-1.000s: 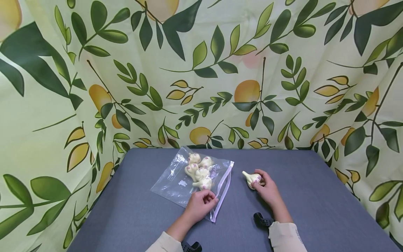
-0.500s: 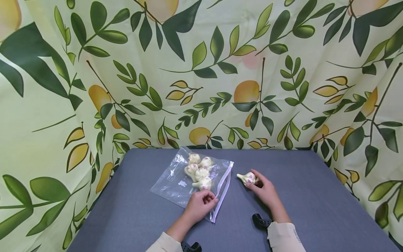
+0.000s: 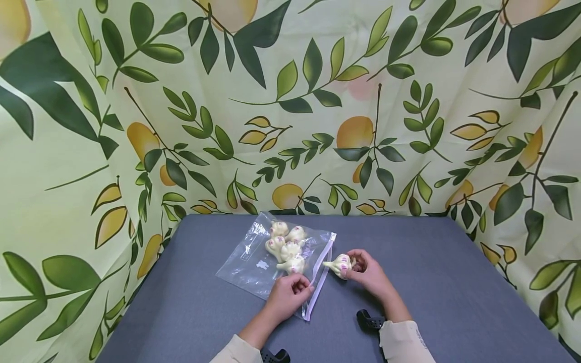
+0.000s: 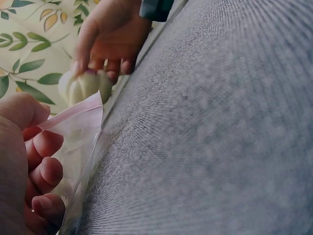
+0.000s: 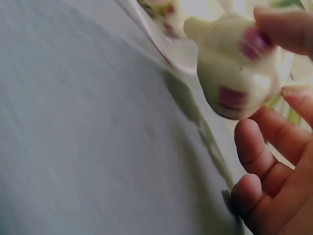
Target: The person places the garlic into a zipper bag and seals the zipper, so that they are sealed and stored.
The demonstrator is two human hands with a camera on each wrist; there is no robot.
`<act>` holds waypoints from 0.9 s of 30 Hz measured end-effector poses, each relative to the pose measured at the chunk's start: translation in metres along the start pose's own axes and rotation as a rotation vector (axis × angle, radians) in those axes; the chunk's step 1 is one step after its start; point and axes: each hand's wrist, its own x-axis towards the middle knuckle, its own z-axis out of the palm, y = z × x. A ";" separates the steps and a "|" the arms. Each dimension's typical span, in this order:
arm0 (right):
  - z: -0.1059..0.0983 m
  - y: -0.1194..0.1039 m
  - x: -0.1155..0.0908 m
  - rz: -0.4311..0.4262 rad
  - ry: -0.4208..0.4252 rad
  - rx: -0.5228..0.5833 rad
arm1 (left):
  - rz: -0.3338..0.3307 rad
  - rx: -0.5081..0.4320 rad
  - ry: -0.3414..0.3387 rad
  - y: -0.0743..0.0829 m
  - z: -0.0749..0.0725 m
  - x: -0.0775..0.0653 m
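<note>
On the grey tabletop (image 3: 436, 267), left of its middle with one corner at the far edge, lies a clear zip bag (image 3: 249, 259), its lilac zip strip (image 4: 78, 108) facing the right edge and five garlic bulbs (image 3: 275, 245) clustered inside. The hands are apart: the left hand (image 3: 290, 295) pinches the bag beside the strip, and the right hand (image 3: 372, 277) grips a purple-streaked garlic bulb (image 3: 340, 266) at the bag's mouth. That bulb's long axis runs roughly parallel to the far edge, stem (image 5: 196, 28) pointing toward the tabletop's left edge.

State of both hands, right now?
Left hand: closed, pinching the clear zip bag at its opening edge.
Right hand: closed, holding a garlic bulb.
</note>
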 end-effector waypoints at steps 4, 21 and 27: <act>0.019 -0.007 0.001 0.030 0.007 -0.016 | 0.001 0.003 -0.002 0.000 0.000 0.000; 0.045 -0.017 -0.001 0.033 0.150 -0.086 | 0.016 0.000 0.000 0.000 0.000 0.000; 0.049 -0.017 0.000 -0.024 0.112 -0.063 | 0.017 0.001 -0.002 0.001 0.000 0.000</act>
